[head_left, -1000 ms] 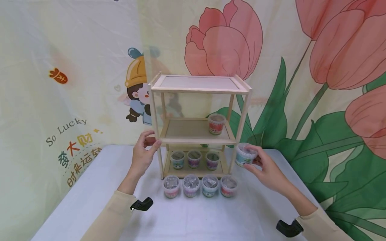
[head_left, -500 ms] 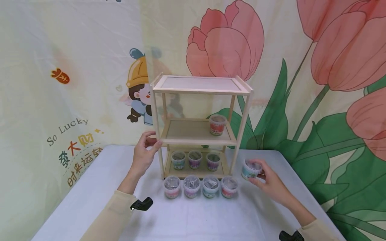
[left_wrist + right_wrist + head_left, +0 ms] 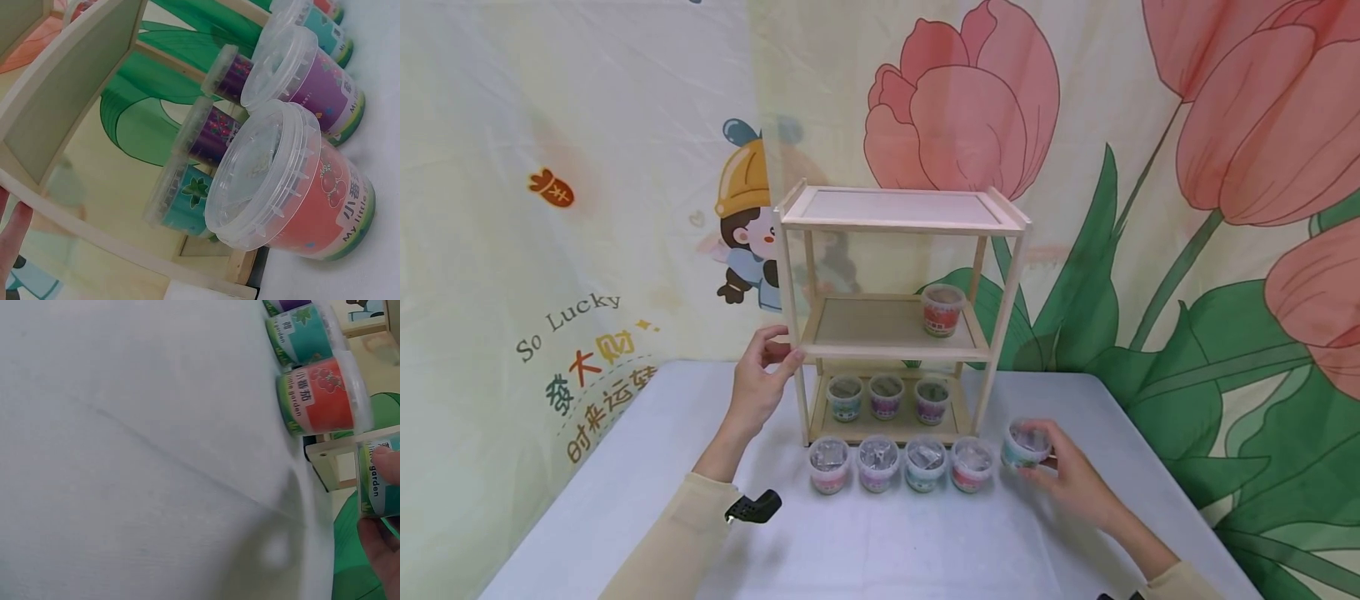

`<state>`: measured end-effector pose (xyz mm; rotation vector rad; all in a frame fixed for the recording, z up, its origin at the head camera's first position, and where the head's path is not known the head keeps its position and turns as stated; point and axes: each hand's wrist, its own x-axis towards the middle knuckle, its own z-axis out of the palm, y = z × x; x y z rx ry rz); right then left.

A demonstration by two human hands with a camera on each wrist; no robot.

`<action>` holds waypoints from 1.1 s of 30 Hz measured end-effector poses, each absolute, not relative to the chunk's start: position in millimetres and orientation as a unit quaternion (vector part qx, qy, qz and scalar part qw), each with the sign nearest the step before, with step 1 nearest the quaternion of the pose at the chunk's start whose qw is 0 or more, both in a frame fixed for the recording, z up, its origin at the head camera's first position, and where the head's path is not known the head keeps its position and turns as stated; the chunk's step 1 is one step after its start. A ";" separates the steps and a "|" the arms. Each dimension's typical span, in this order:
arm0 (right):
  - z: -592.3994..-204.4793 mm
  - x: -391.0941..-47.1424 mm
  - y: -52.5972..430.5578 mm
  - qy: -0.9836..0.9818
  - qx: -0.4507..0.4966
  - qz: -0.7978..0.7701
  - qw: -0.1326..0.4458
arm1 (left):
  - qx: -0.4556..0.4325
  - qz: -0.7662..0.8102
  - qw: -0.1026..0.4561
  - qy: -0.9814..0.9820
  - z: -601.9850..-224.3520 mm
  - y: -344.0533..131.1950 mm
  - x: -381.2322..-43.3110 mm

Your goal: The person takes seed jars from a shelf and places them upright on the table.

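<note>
My left hand (image 3: 762, 375) holds the left front post of a three-tier wooden shelf (image 3: 895, 353), thumb in front and fingers partly hidden behind the post. To the right of the shelf, my right hand (image 3: 1071, 475) grips a teal-labelled plastic tub (image 3: 1022, 450) with a clear lid. In the right wrist view this teal tub (image 3: 382, 487) appears raised above the table, thumb on its label. Several similar lidded tubs stand in a row before the shelf, a red tub (image 3: 972, 467) at the right end and another red tub (image 3: 300, 187) at the left end.
On the middle tier sits a red-labelled tub (image 3: 942, 315) at the right. The bottom tier bears a teal tub (image 3: 845, 402) and two purple tubs, one a purple tub (image 3: 932, 405) at the right. A white cloth covers the table (image 3: 880, 550); a printed curtain (image 3: 647, 167) hangs behind.
My right hand has carried the teal tub away from the shelf's right post, rightward at first, then down and towards me. The left hand stays at its post.
</note>
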<state>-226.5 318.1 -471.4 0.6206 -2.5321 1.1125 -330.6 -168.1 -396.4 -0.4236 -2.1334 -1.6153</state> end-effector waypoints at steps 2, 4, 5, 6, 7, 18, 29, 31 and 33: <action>-475.5 -226.9 318.3 -0.885 0.208 0.393 0.141 | -0.153 -0.582 0.214 -0.770 -396.5 -168.2 -330.4; -479.9 -227.2 318.5 -0.888 0.199 0.393 0.132 | -0.152 -0.583 0.213 -0.770 -396.6 -168.2 -330.3; -481.9 -227.3 318.5 -0.890 0.195 0.393 0.129 | -0.151 -0.583 0.212 -0.769 -396.6 -168.1 -330.3; -483.8 -227.4 318.4 -0.890 0.192 0.392 0.129 | -0.151 -0.584 0.211 -0.770 -396.7 -167.9 -330.4; -485.7 -227.5 318.4 -0.892 0.189 0.390 0.129 | -0.150 -0.584 0.210 -0.770 -396.9 -167.8 -330.5; -498.8 -226.3 316.0 -0.900 0.182 0.377 0.120 | -0.147 -0.584 0.205 -0.772 -397.1 -167.2 -330.6; -498.9 -225.7 318.7 -0.906 0.191 0.370 0.072 | -0.151 -0.582 0.207 -0.772 -396.2 -168.3 -329.8; -493.8 -225.7 321.0 -0.907 0.200 0.368 0.050 | -0.151 -0.581 0.209 -0.772 -395.8 -168.4 -329.9; -487.2 -225.6 323.4 -0.907 0.211 0.364 0.019 | -0.149 -0.581 0.210 -0.772 -395.6 -168.3 -329.9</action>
